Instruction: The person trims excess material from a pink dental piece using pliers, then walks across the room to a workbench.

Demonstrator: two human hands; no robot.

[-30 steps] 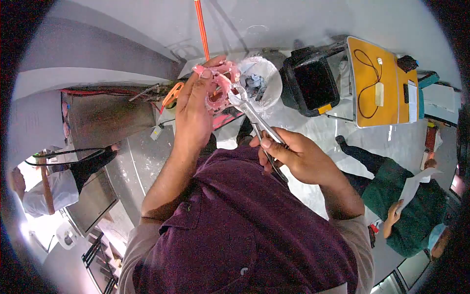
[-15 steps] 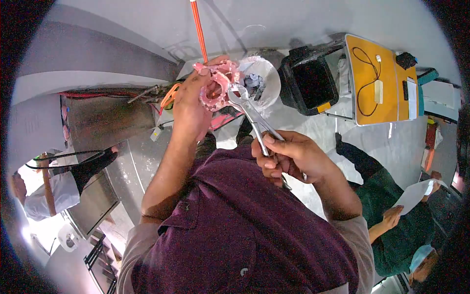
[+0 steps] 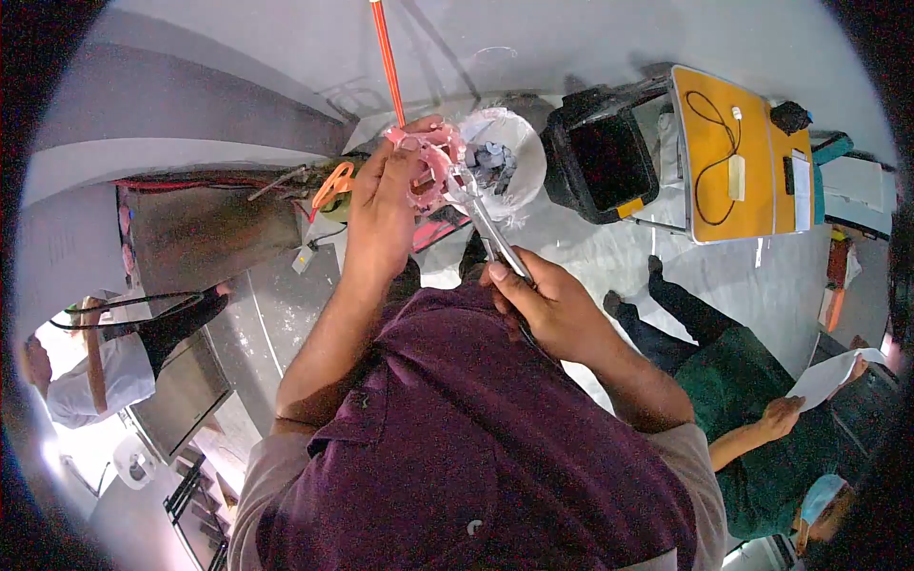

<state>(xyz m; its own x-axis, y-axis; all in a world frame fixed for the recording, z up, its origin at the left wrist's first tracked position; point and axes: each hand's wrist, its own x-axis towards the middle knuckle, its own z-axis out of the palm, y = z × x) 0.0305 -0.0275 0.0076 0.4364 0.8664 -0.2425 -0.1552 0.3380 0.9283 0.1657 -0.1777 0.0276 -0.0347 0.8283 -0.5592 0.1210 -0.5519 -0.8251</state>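
My left hand (image 3: 383, 205) grips a pink, ring-shaped piece (image 3: 434, 171) with ragged whitish edges, held up beside a white bucket (image 3: 529, 167). My right hand (image 3: 557, 309) is closed around the handles of a metal plier-like tool (image 3: 490, 228). The tool's jaws meet the right edge of the pink piece. Grey scraps (image 3: 493, 167) lie inside the bucket, whose rim carries white residue.
A black bin (image 3: 605, 162) stands right of the bucket, near a yellow-topped table (image 3: 728, 157) with a cable. An orange pole (image 3: 387, 62) rises behind. People are at right (image 3: 762, 419) and left (image 3: 105, 376). Orange-handled scissors (image 3: 333, 186) lie left.
The tool's handles have come closer together in my right hand, and its jaws have narrowed at the pink piece. The person at right has shifted, with the paper moving right.
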